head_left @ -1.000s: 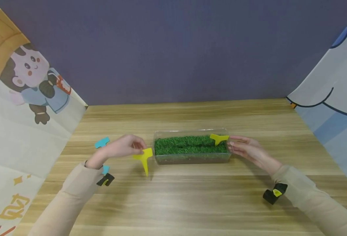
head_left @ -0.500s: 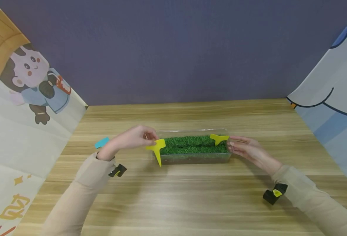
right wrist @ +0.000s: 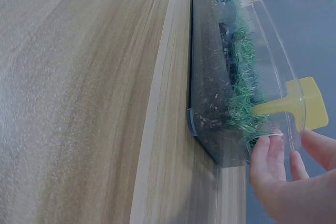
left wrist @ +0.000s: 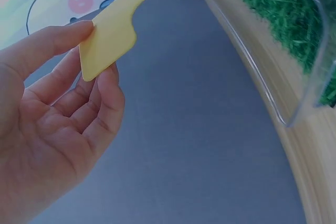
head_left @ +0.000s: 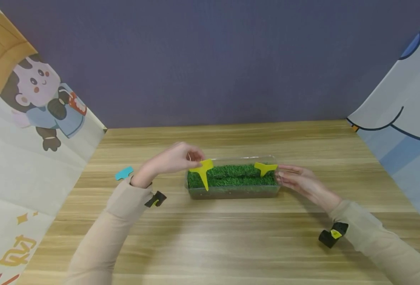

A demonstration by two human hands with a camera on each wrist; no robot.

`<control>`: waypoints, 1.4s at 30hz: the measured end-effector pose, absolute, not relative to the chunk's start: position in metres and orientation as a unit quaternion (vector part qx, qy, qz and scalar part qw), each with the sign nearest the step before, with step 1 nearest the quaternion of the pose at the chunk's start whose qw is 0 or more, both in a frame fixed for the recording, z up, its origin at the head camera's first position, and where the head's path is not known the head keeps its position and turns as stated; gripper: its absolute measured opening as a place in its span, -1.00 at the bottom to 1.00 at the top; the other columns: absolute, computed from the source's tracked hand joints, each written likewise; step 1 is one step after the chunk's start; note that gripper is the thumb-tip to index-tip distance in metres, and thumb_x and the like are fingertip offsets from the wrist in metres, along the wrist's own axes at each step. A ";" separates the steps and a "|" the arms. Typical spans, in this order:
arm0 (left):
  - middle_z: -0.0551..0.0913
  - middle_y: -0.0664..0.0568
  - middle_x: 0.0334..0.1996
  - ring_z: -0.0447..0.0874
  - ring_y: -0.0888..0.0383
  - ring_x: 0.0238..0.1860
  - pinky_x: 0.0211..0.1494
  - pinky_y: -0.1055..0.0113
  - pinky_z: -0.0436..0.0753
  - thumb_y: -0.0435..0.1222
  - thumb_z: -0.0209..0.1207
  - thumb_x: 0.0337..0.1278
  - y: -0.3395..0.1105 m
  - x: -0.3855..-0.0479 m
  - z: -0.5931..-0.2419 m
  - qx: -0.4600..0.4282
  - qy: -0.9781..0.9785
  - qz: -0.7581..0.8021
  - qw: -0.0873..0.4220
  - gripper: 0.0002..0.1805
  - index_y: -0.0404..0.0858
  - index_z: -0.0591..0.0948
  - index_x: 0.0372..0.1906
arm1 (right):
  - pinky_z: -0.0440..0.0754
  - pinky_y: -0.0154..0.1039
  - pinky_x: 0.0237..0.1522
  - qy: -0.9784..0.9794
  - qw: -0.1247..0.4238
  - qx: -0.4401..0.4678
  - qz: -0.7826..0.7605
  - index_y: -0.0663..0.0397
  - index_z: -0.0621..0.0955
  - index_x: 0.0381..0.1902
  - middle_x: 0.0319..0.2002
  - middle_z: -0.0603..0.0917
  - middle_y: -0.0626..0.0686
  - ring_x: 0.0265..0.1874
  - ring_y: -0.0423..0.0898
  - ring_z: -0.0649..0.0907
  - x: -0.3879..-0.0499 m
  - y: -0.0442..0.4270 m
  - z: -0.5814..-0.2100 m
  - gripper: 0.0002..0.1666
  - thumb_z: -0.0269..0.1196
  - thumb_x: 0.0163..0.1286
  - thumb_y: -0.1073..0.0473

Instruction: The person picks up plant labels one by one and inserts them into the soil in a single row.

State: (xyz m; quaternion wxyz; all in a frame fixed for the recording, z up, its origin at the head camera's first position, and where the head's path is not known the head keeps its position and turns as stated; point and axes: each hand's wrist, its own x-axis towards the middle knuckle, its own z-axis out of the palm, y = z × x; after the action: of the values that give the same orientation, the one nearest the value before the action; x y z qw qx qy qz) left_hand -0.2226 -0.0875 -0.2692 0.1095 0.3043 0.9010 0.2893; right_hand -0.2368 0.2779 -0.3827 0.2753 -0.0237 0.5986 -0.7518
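My left hand [head_left: 174,159] pinches a yellow T-shaped plant label [head_left: 205,165] by its head, its pointed stem hanging down over the left part of a clear plastic trough [head_left: 233,194]. In the left wrist view, thumb and fingertips grip the yellow label's head [left wrist: 107,40]. Green artificial grass [head_left: 231,171] lies over dark brown filling in the trough. Another yellow plant label [head_left: 265,169] stands in the grass at the right end, its stem among the blades. My right hand [head_left: 304,185] touches the trough's right end with extended, slightly bent fingers, near that label [right wrist: 310,103].
A blue plant label [head_left: 124,173] lies on the wooden table [head_left: 238,237] left of the trough, partly behind my left wrist. A dark panel [head_left: 217,63] rises behind the table; printed sheets [head_left: 3,158] stand at the sides.
My left hand has carried its yellow label right and away from me, from beside the trough to over its left part. My right hand stays at the trough's right end.
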 end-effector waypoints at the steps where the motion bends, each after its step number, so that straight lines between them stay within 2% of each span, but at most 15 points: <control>1: 0.62 0.04 -0.38 0.53 0.22 -0.37 -0.30 0.38 0.55 -0.35 0.12 0.04 -0.086 -0.223 -0.269 0.305 0.901 0.290 0.108 -0.78 -0.31 0.59 -0.18 | 0.49 -0.31 -0.01 0.601 0.275 -0.025 -0.750 0.43 0.03 0.24 -0.20 0.62 -0.02 -0.16 -0.15 0.59 -0.237 0.278 -0.383 -0.29 0.09 0.24 0.35; 5: 0.62 0.05 -0.38 0.53 0.23 -0.38 -0.29 0.40 0.54 -0.33 0.12 0.07 -0.078 -0.227 -0.268 0.308 0.901 0.289 0.101 -0.78 -0.31 0.59 -0.17 | 0.49 -0.31 -0.01 0.600 0.274 -0.024 -0.751 0.41 0.07 0.24 -0.19 0.62 -0.02 -0.16 -0.15 0.59 -0.237 0.278 -0.383 -0.32 0.10 0.24 0.35; 8: 0.61 0.06 -0.40 0.52 0.24 -0.39 -0.30 0.42 0.54 -0.33 0.12 0.07 -0.071 -0.230 -0.268 0.314 0.901 0.286 0.092 -0.79 -0.31 0.59 -0.17 | 0.49 -0.30 -0.02 0.593 0.273 -0.022 -0.757 0.32 0.21 0.19 -0.20 0.62 -0.01 -0.17 -0.15 0.60 -0.237 0.278 -0.384 -0.43 0.10 0.23 0.36; 11: 0.61 0.05 -0.40 0.52 0.23 -0.39 -0.30 0.45 0.53 -0.34 0.11 0.07 -0.064 -0.233 -0.270 0.319 0.902 0.279 0.086 -0.79 -0.32 0.59 -0.17 | 0.50 -0.31 -0.03 0.588 0.272 -0.024 -0.761 0.14 0.37 0.07 -0.20 0.63 0.00 -0.18 -0.15 0.60 -0.237 0.278 -0.385 -0.58 0.10 0.23 0.37; 14: 0.61 0.03 -0.39 0.52 0.23 -0.38 -0.29 0.47 0.53 -0.36 0.10 0.06 -0.056 -0.235 -0.271 0.325 0.903 0.270 0.079 -0.79 -0.34 0.58 -0.17 | 0.50 -0.30 -0.03 0.586 0.272 -0.028 -0.763 0.06 0.44 -0.05 -0.20 0.63 0.00 -0.17 -0.14 0.60 -0.237 0.278 -0.386 -0.68 0.09 0.23 0.37; 22: 0.61 0.01 -0.39 0.53 0.22 -0.39 -0.29 0.51 0.52 -0.40 0.10 0.05 -0.035 -0.240 -0.273 0.341 0.897 0.273 0.064 -0.80 -0.35 0.58 -0.19 | 0.48 -0.29 -0.01 0.593 0.271 -0.021 -0.758 0.08 0.42 -0.02 -0.19 0.63 -0.01 -0.16 -0.14 0.60 -0.237 0.278 -0.387 -0.66 0.10 0.23 0.36; 35: 0.62 -0.03 -0.36 0.54 0.20 -0.36 -0.26 0.58 0.50 -0.43 0.08 0.05 -0.009 -0.248 -0.281 0.351 0.897 0.260 0.062 -0.79 -0.37 0.57 -0.17 | 0.49 -0.29 -0.02 0.579 0.271 -0.014 -0.769 -0.05 0.52 -0.17 -0.20 0.63 0.00 -0.18 -0.14 0.60 -0.238 0.278 -0.387 -0.73 0.09 0.24 0.38; 42: 0.62 -0.06 -0.31 0.56 0.18 -0.32 -0.22 0.58 0.51 -0.45 0.07 0.05 0.001 -0.251 -0.284 0.354 0.897 0.256 0.067 -0.77 -0.37 0.56 -0.15 | 0.50 -0.30 -0.03 0.574 0.270 -0.025 -0.772 0.05 0.48 -0.09 -0.20 0.63 0.01 -0.17 -0.14 0.60 -0.238 0.279 -0.387 -0.72 0.09 0.24 0.38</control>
State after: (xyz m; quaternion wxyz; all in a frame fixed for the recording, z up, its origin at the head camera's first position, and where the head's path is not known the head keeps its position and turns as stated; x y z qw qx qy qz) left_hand -0.2511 0.0006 -0.2842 0.0672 0.3539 0.8971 0.2559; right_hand -0.2376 0.2794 -0.3867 0.2704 -0.0253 0.5743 -0.7723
